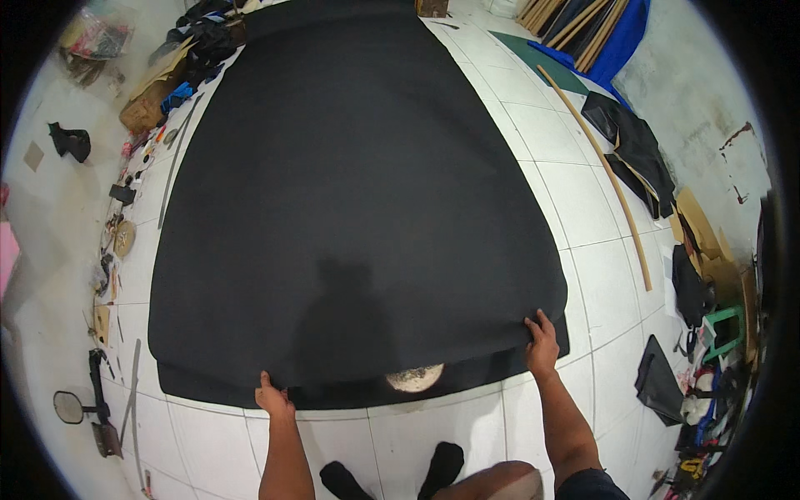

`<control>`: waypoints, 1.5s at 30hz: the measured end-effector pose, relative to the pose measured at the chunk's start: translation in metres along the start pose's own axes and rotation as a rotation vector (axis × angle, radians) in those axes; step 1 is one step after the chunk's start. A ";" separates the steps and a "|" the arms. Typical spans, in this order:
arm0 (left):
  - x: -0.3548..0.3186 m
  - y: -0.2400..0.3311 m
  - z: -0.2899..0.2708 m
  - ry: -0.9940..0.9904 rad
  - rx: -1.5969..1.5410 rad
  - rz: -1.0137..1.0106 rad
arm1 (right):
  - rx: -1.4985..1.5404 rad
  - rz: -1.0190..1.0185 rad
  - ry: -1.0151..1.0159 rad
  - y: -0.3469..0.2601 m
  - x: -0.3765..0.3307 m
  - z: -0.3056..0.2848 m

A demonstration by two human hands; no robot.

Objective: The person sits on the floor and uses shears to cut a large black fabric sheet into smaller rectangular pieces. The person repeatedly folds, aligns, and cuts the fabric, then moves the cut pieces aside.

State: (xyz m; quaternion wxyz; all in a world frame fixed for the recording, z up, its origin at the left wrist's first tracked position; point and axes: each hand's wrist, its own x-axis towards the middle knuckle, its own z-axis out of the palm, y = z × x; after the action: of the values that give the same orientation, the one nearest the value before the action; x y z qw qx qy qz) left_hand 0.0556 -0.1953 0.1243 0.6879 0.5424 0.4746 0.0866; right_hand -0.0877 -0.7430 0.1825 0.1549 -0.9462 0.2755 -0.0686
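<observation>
A large black sheet, of fabric or leatherette, stretches across the floor away from me. My left hand is closed on its near edge, thumb on top and the other fingers mostly hidden. At the near right corner, my right hand grips the same edge with its fingertips. Beneath the lifted edge a second black layer shows. A round, pale, mottled disc is partly visible between the layers, its far side covered by the upper sheet.
White floor tiles surround the sheet. A long wooden stick lies along the right, near black scraps and a green stool. Small tools and a mirror line the left wall. My feet stand close to the near edge.
</observation>
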 end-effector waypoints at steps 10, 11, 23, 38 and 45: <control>0.043 -0.062 0.053 -0.160 -0.239 -0.024 | 0.106 0.025 0.183 0.009 0.028 0.076; 0.037 -0.066 0.056 -0.248 -0.179 -0.011 | 0.088 0.058 0.159 0.008 0.024 0.076; 0.006 -0.073 0.074 -0.443 -0.038 -0.163 | -0.018 -0.654 -0.179 -0.215 -0.044 0.068; 0.046 -0.089 0.050 -0.290 -0.002 -0.047 | 0.157 -0.946 -0.216 -0.181 -0.114 0.057; 0.018 -0.108 0.017 -0.162 0.274 0.017 | 0.218 -0.921 -0.561 -0.152 -0.187 0.049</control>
State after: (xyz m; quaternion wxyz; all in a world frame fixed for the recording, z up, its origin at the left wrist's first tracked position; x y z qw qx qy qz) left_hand 0.0355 -0.2378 0.0241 0.6425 0.6404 0.4205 -0.0173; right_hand -0.1577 -0.5072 0.1787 0.2736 -0.9294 -0.2277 0.0975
